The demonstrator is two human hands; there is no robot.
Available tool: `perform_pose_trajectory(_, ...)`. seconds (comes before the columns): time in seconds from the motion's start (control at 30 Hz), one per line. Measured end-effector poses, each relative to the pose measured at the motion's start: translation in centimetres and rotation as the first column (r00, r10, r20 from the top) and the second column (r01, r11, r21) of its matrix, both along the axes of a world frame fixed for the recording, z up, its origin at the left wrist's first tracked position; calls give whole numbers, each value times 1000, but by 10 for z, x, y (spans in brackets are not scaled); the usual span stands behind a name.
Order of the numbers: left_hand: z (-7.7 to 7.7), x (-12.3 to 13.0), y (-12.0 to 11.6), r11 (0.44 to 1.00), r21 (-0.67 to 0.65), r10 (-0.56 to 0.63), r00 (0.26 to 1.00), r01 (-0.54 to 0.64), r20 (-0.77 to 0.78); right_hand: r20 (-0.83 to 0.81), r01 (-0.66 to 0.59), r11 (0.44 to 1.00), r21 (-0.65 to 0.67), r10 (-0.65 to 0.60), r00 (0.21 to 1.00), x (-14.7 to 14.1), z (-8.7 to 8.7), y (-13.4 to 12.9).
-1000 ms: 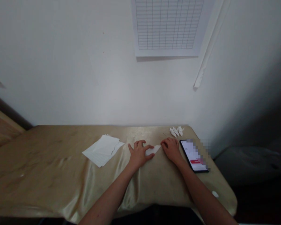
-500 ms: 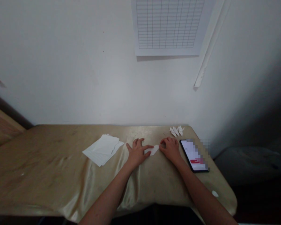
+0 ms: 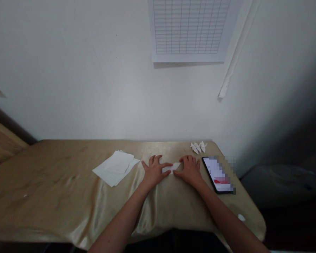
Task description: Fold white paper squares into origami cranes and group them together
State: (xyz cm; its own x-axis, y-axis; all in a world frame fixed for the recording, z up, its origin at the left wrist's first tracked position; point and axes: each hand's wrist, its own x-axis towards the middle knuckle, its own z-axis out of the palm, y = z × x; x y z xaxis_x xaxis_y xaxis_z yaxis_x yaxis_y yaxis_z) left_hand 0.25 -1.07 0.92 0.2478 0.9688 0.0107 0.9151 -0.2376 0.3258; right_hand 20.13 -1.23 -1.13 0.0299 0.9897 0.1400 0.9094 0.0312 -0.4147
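Observation:
A small folded white paper (image 3: 175, 168) lies on the cloth-covered table between my two hands. My left hand (image 3: 156, 169) holds its left end down between thumb and index finger, the other fingers spread. At its right end, the thumb and index finger of my right hand (image 3: 189, 168) touch the paper's edges. To the left lies a stack of white paper sheets (image 3: 116, 167). Several small folded white paper pieces (image 3: 198, 147) stand beyond my right hand.
A phone (image 3: 217, 175) with its screen lit lies right of my right hand. Near the right front edge of the table (image 3: 55, 182) is a small white scrap (image 3: 241, 218). A printed grid sheet (image 3: 188, 31) hangs on the wall behind.
My right hand's thumb has moved left and toward me along the paper, and its fingers have spread wider. My left hand has barely moved.

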Motion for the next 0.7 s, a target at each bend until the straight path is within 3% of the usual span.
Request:
perform_pose_trajectory(0.43, -3, 0, 1, 1000, 11, -7, 1000, 7, 0, 16, -93, 995, 19, 93, 996, 6, -2, -3)
perform_pose_trajectory(0.7, 2, 1, -1, 1000, -6, -1, 1000, 1, -6, -17, -67, 997, 47, 68, 998, 6, -5, -2)
